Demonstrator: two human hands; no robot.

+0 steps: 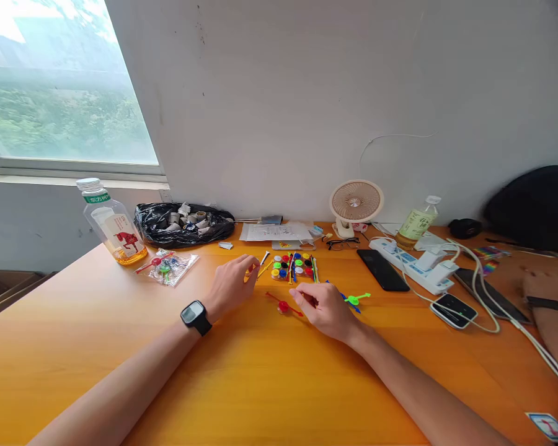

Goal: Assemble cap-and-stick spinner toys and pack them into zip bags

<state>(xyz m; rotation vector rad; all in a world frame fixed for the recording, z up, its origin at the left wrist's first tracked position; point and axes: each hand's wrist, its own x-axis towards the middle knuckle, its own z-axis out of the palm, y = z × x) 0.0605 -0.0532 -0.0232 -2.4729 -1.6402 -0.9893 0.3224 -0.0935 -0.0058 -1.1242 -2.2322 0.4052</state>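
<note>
My left hand [235, 282], with a black watch on its wrist, reaches low over the table with fingers curved and thumb a little apart. Yellow sticks [265, 269] and a white stick [265, 257] lie by its fingertips. My right hand [325, 308] is closed, thumb against bent fingers; whatever it may hold is hidden. Just left of it is a red spinner with an arrow [283, 306]. Beyond both hands sit rows of coloured round discs [303, 271] with thin coloured sticks among them. A green arrow spinner [353, 300] lies right of my right hand, over blue pieces.
At left stand a tea bottle [123, 235], a plastic bag of spinners [167, 267] and a black bag [186, 226]. A fan [356, 202], phone [382, 270], power strip [411, 266] and second bottle [416, 224] are right. Another person's arm [553, 310] rests at far right.
</note>
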